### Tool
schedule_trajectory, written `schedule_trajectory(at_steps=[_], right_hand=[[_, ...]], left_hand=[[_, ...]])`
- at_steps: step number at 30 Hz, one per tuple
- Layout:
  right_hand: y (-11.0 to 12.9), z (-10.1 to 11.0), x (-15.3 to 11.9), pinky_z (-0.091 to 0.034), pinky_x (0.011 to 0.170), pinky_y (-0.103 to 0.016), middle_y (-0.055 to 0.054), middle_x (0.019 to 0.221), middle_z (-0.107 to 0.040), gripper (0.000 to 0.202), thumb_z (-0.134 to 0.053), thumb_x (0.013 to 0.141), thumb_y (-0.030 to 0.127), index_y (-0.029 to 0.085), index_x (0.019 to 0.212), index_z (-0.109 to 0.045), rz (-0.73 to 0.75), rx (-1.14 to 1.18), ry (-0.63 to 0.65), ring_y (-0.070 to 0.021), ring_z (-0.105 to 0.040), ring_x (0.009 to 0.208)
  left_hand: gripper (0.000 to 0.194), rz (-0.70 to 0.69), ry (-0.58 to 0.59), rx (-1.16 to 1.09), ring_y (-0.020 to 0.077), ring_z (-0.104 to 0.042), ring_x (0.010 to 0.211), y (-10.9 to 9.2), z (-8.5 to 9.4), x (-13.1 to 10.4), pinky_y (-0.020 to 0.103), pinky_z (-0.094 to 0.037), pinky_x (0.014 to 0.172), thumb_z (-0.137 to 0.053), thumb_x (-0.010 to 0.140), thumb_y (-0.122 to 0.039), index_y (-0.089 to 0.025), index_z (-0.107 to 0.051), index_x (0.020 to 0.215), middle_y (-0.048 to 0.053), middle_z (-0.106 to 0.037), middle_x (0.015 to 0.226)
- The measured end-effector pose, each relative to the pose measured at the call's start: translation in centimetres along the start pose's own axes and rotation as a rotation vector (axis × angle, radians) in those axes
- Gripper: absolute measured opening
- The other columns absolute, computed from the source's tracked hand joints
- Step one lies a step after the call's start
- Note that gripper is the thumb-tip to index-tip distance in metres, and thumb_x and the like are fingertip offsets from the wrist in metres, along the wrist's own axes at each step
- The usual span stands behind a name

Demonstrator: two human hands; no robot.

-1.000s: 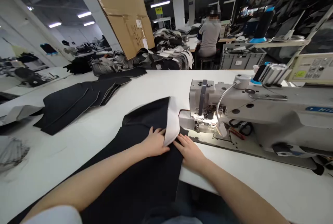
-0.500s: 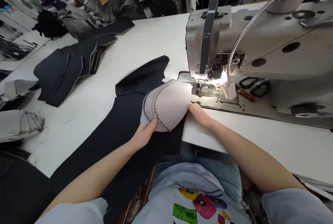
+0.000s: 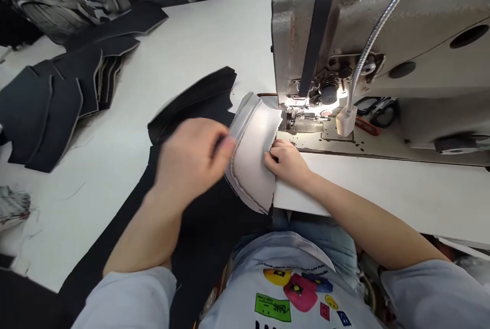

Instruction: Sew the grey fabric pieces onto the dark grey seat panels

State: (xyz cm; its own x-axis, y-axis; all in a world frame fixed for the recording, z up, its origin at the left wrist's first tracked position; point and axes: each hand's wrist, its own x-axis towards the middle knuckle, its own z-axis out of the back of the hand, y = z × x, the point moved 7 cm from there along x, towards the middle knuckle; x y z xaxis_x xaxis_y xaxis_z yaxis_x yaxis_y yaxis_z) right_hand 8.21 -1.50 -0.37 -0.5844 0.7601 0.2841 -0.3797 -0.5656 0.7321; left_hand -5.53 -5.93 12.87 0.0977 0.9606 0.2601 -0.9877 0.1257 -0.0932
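A light grey mesh fabric piece (image 3: pixel 254 160) with a stitched, curved seam lies over large black fabric (image 3: pixel 206 237), its upper right edge close to the sewing machine's presser foot (image 3: pixel 293 121). My right hand (image 3: pixel 289 163) is closed on the grey piece's right edge, thumb on top and fingers curled. My left hand (image 3: pixel 193 158) is raised over the black fabric at the grey piece's left side. Motion smears its fingers, and whether they grip the seam edge cannot be made out. Behind it, a folded black flap (image 3: pixel 195 99) of fabric stands up.
The sewing machine (image 3: pixel 317 38) fills the upper right, its bendable lamp (image 3: pixel 346 120) hanging beside the needle area. Scissors (image 3: pixel 377 109) with dark handles lie under the machine arm. Dark cut pieces (image 3: pixel 49 109) are stacked at the left on the white table (image 3: pixel 111 160).
My left hand has left the grey piece's lower left edge and moved up. The grey piece has turned and flattened; my right hand now curls over its edge. The view has shifted closer.
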Motion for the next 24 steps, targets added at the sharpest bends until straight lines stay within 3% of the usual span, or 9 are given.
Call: schedule_trajectory(at_steps=[3,5,7,8,10,13,16,20,24], right_hand=[[0.1,1.0,-0.9,-0.048,0.080,-0.034,-0.005,0.068,-0.055,0.035,-0.045,0.091,0.020,0.020,0.057,-0.054,0.114,-0.041,0.092,-0.0188,-0.055,0.078],[0.9,1.6,-2.2,-0.048,0.089,-0.040,-0.011,0.091,-0.063,0.027,-0.043,0.090,0.017,0.016,0.084,-0.069,0.269,-0.087,0.198,-0.0221,-0.057,0.094],[2.0,1.7,-3.9,-0.040,0.105,-0.051,-0.016,0.121,-0.060,0.035,-0.047,0.087,0.018,0.015,0.116,-0.066,0.447,-0.160,0.314,-0.0283,-0.050,0.120],[2.4,1.6,-4.6,-0.033,0.109,-0.057,-0.017,0.130,-0.056,0.040,-0.051,0.087,0.022,0.016,0.124,-0.062,0.508,-0.203,0.355,-0.0313,-0.044,0.128],[2.7,0.8,-5.3,-0.027,0.113,-0.061,-0.017,0.130,-0.057,0.037,-0.056,0.088,0.032,0.017,0.120,-0.066,0.538,-0.300,0.379,-0.0337,-0.044,0.129],[2.6,-0.8,-5.1,-0.032,0.113,-0.055,-0.013,0.108,-0.068,0.023,-0.054,0.092,0.025,0.017,0.101,-0.073,0.477,-0.428,0.318,-0.0293,-0.054,0.116],[2.6,-1.6,-5.0,-0.040,0.110,-0.049,-0.010,0.101,-0.070,0.024,-0.053,0.091,0.015,0.020,0.102,-0.074,0.478,-0.460,0.211,-0.0260,-0.056,0.114],[2.6,-0.8,-5.3,-0.046,0.106,-0.044,-0.009,0.098,-0.071,0.023,-0.054,0.091,0.012,0.017,0.100,-0.074,0.544,-0.505,0.124,-0.0247,-0.058,0.111],[2.4,0.5,-5.9,-0.046,0.108,-0.044,-0.009,0.096,-0.071,0.023,-0.053,0.091,0.010,0.015,0.094,-0.075,0.627,-0.615,0.137,-0.0235,-0.061,0.106]], left_hand=[[0.046,-0.460,0.340,-0.117,0.0260,-0.043,0.136,-3.0,-8.0,0.7,0.043,-0.028,0.118,-0.034,0.096,-0.043,-0.021,-0.060,0.128,0.006,-0.055,0.140],[0.054,-0.521,0.415,-0.106,0.0266,-0.031,0.144,-2.3,-11.8,1.0,0.046,-0.018,0.122,-0.034,0.097,-0.043,-0.017,-0.048,0.141,0.009,-0.043,0.152],[0.058,-0.452,0.383,-0.062,0.0290,-0.025,0.147,-0.9,-13.7,1.7,0.054,-0.010,0.122,-0.032,0.098,-0.044,-0.014,-0.040,0.147,0.013,-0.034,0.157],[0.058,-0.402,0.365,-0.043,0.0302,-0.023,0.148,-0.4,-14.1,1.9,0.059,-0.007,0.121,-0.031,0.098,-0.043,-0.015,-0.039,0.148,0.013,-0.031,0.158],[0.055,-0.311,0.352,-0.024,0.0312,-0.024,0.147,0.0,-14.2,2.0,0.065,-0.005,0.118,-0.029,0.099,-0.039,-0.017,-0.040,0.147,0.014,-0.031,0.158],[0.053,-0.221,0.352,-0.003,0.0308,-0.028,0.146,-0.7,-13.5,1.2,0.067,-0.008,0.117,-0.029,0.098,-0.033,-0.015,-0.040,0.147,0.016,-0.033,0.156],[0.053,-0.184,0.357,0.038,0.0318,-0.033,0.143,-1.9,-12.5,-0.6,0.069,-0.010,0.115,-0.028,0.099,-0.031,-0.013,-0.040,0.147,0.018,-0.037,0.154],[0.049,-0.158,0.297,0.077,0.0329,-0.047,0.129,-2.9,-12.0,-1.6,0.069,-0.019,0.112,-0.028,0.100,-0.030,-0.014,-0.049,0.140,0.018,-0.051,0.143],[0.047,-0.174,0.207,0.091,0.0319,-0.056,0.110,-3.9,-12.8,0.6,0.056,-0.036,0.106,-0.034,0.099,-0.033,-0.012,-0.057,0.134,0.018,-0.063,0.121]])
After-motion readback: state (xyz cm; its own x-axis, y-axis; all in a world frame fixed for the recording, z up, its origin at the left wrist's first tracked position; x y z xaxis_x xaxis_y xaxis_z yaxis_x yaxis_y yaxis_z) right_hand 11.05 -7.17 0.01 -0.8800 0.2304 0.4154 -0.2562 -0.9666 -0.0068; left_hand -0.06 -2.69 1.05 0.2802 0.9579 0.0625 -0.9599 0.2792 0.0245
